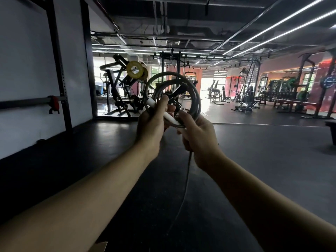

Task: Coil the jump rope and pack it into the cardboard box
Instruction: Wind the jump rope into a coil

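I hold a grey jump rope [197, 99] wound into several round loops in front of me at chest height. My left hand [151, 124] grips the loops together with a white handle [168, 116], thumb pressed on top. My right hand [198, 139] is closed around the bottom of the coil and the loose strand. That free end of rope [186, 184] hangs straight down from my right fist toward the floor. A tan corner of the cardboard box [98, 247] peeks in at the bottom edge, below my left forearm.
Dark rubber gym floor [263, 160] spreads all around. A white wall with a black rack upright and a red-capped bar [53, 103] runs along the left. Weight machines [123, 91] and benches stand far ahead; a dark bench edge [331, 130] sits at the right.
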`<move>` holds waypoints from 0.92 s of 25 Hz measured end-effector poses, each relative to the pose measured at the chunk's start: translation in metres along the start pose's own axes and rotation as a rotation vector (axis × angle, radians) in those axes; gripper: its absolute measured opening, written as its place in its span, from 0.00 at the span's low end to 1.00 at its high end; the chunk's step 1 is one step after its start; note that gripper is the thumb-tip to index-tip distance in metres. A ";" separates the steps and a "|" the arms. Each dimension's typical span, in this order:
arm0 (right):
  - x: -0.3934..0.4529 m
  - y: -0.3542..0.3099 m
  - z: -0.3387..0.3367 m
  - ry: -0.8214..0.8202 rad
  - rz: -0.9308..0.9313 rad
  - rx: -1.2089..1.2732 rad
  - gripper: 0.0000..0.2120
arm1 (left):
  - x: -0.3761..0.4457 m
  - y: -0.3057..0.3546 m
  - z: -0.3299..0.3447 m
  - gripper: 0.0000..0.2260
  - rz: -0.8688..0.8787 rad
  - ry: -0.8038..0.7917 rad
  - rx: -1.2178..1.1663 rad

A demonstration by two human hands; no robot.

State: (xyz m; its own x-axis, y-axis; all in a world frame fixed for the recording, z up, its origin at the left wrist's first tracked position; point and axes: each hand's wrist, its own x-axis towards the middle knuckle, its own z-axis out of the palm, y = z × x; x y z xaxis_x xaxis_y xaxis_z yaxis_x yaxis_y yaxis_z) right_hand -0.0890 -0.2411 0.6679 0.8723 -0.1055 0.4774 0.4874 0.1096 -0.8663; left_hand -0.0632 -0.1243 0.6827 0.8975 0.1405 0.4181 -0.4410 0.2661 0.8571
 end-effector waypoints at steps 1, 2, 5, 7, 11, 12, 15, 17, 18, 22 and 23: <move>0.004 -0.002 -0.005 0.002 -0.033 -0.085 0.11 | 0.004 -0.002 -0.010 0.12 -0.005 -0.078 0.030; 0.009 -0.004 -0.012 -0.003 -0.063 -0.184 0.11 | 0.008 -0.002 -0.021 0.11 0.000 -0.157 0.083; 0.021 -0.015 -0.031 -0.106 -0.136 -0.500 0.12 | 0.020 0.017 -0.050 0.25 -0.007 -0.362 0.205; 0.028 -0.025 -0.038 -0.223 -0.195 -0.779 0.11 | 0.028 0.043 -0.058 0.32 0.001 -0.482 0.378; 0.034 -0.043 -0.028 -0.480 -0.352 -1.234 0.10 | 0.026 0.083 -0.027 0.43 0.110 -0.817 1.019; 0.034 -0.049 -0.025 -0.513 -0.378 -1.268 0.08 | 0.021 0.083 -0.017 0.45 0.137 -0.870 1.123; 0.035 -0.062 -0.023 -0.522 -0.403 -1.304 0.08 | 0.010 0.058 -0.005 0.43 0.202 -0.870 1.076; 0.032 -0.066 -0.028 -0.508 -0.302 -1.082 0.13 | 0.006 0.040 -0.010 0.35 0.169 -0.806 0.861; 0.031 -0.068 -0.030 -0.492 -0.216 -0.918 0.19 | 0.003 0.033 -0.012 0.31 0.141 -0.770 0.761; 0.027 -0.060 -0.029 -0.433 -0.300 -0.888 0.24 | -0.011 0.009 -0.013 0.20 0.087 -0.686 0.601; 0.026 -0.055 -0.029 -0.409 -0.335 -0.928 0.22 | -0.012 0.008 -0.015 0.18 0.088 -0.696 0.622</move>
State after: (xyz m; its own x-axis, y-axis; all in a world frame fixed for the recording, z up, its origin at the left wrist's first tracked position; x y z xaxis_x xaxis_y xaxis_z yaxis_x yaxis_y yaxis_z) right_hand -0.0943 -0.2781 0.7239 0.7303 0.3678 0.5757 0.6347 -0.6769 -0.3727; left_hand -0.0775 -0.1098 0.6803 0.7535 -0.5196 0.4028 -0.6036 -0.3041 0.7370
